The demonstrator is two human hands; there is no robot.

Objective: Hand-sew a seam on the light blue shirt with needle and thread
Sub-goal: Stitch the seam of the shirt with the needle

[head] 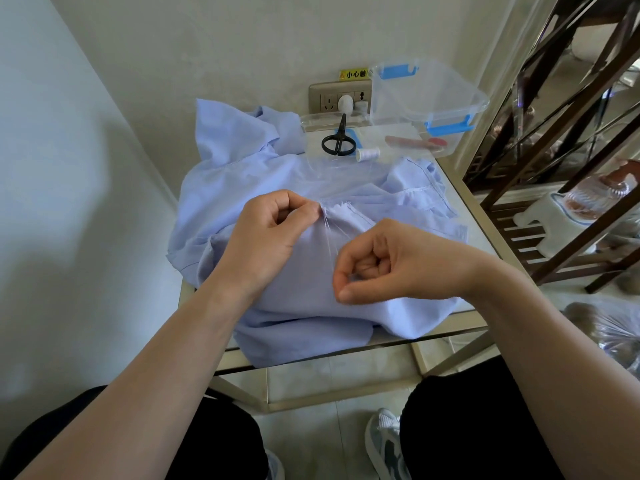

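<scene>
The light blue shirt (pixel 298 282) lies crumpled across a small glass-topped table (pixel 460 199). My left hand (pixel 266 233) pinches the fabric at a frayed seam edge (pixel 337 207) near the shirt's middle. My right hand (pixel 384 261) sits lower right of it, fingers curled, pinching between thumb and forefinger; the needle itself is too small to make out. Fine pale thread (pixel 327 237) runs taut from the seam down to my right hand.
Black scissors (pixel 338 140) and a white thread spool (pixel 367 154) lie on a clear lid behind the shirt. A clear plastic box (pixel 427 98) with blue clips stands at the back right. A wall socket (pixel 341 97) is behind; dark wooden shelving (pixel 568 140) stands right.
</scene>
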